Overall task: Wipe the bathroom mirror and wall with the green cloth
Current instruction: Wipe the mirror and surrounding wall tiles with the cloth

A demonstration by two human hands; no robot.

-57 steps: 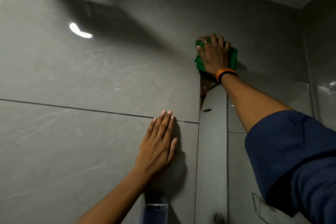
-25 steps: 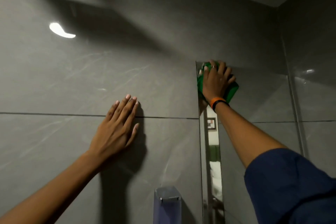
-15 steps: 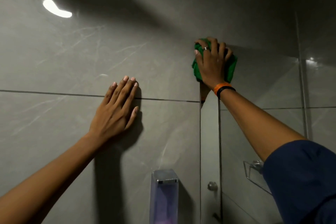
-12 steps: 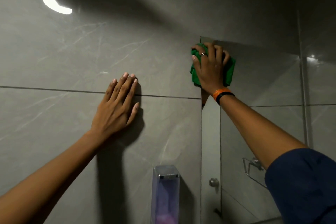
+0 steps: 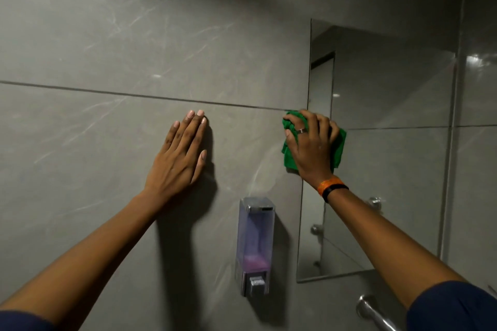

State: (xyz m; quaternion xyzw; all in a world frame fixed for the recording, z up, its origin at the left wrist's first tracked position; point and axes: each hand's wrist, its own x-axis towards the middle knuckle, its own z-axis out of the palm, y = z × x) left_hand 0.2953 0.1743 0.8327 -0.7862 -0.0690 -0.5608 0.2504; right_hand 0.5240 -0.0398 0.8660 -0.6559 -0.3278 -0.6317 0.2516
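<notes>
A frameless mirror (image 5: 390,105) hangs on the grey tiled wall (image 5: 134,48) at the right. My right hand (image 5: 310,148) presses a crumpled green cloth (image 5: 339,150) against the mirror's left edge, about halfway down, where glass meets tile. The cloth shows on both sides of the hand. My left hand (image 5: 178,158) lies flat on the wall, fingers together and pointing up, just under a horizontal grout line. It holds nothing.
A clear soap dispenser (image 5: 255,244) with purple liquid is fixed to the wall below and between my hands. A chrome bar (image 5: 373,312) sticks out at the lower right. A side wall (image 5: 476,142) closes the corner right of the mirror.
My right hand has slid the green cloth down the mirror's left edge from its top corner to about mid-height. The view has tilted downward. My left hand stays flat on the wall.
</notes>
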